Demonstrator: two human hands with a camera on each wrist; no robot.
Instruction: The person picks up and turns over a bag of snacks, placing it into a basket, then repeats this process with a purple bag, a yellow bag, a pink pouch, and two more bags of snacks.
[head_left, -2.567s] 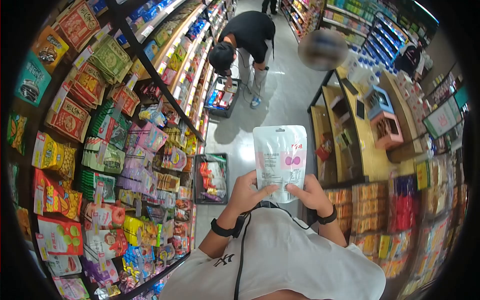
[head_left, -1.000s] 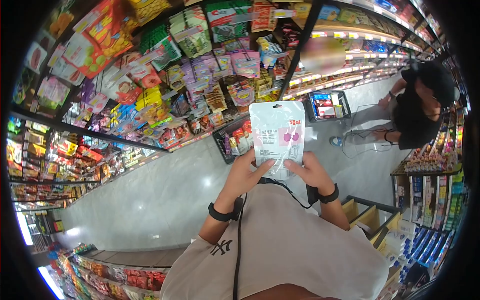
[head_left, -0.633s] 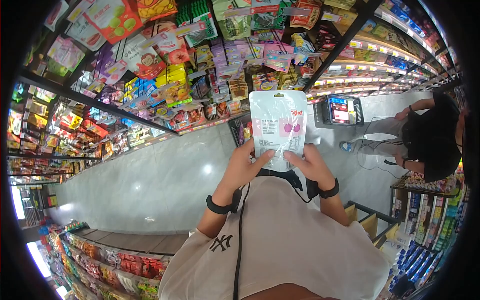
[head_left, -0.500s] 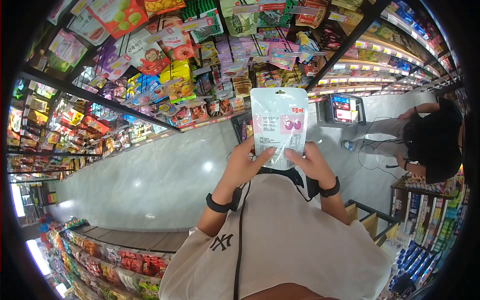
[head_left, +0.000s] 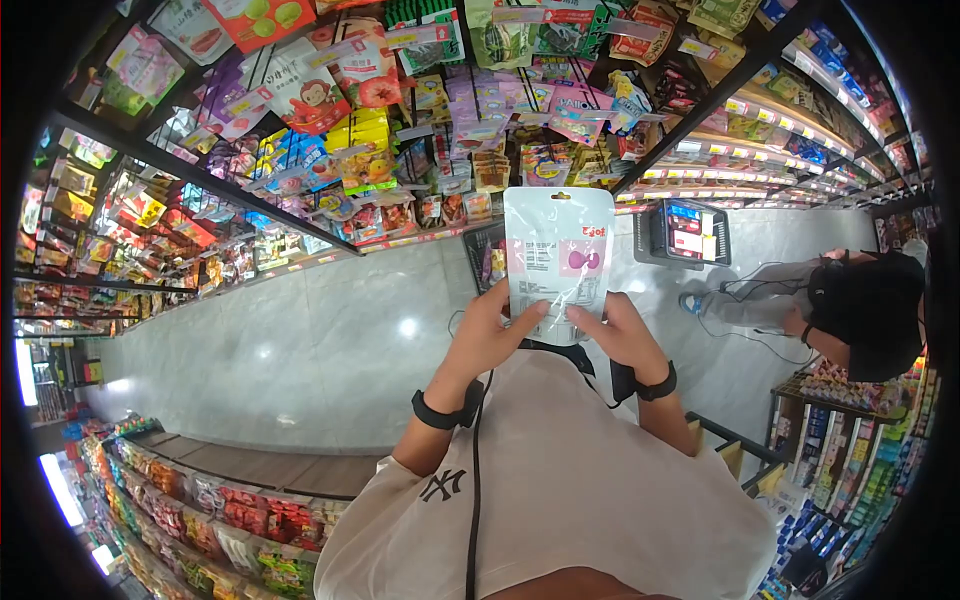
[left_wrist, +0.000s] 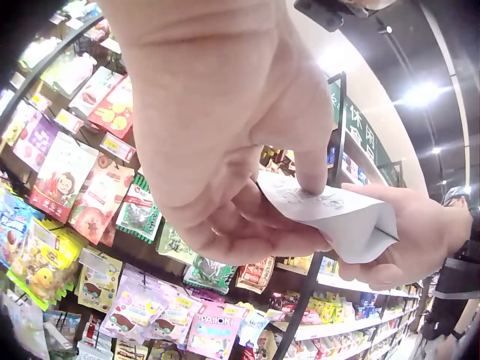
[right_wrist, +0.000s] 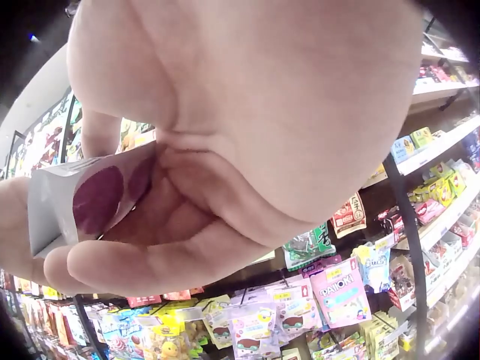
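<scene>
Clamped in the two-handed grip of a person's left hand [head_left: 488, 330] and right hand [head_left: 632, 338], thumbs in front, a glossy white plastic pouch [head_left: 557, 250] extends beyond the thumbs, showing red lettering and purple fruit on pink. A black-topped person [head_left: 868, 315], earlier bent over a black plastic basket [head_left: 650, 236], stands clear of it.

Dark basket [head_left: 473, 252] partly hidden behind the pale pouch [head_left: 560, 255].
</scene>
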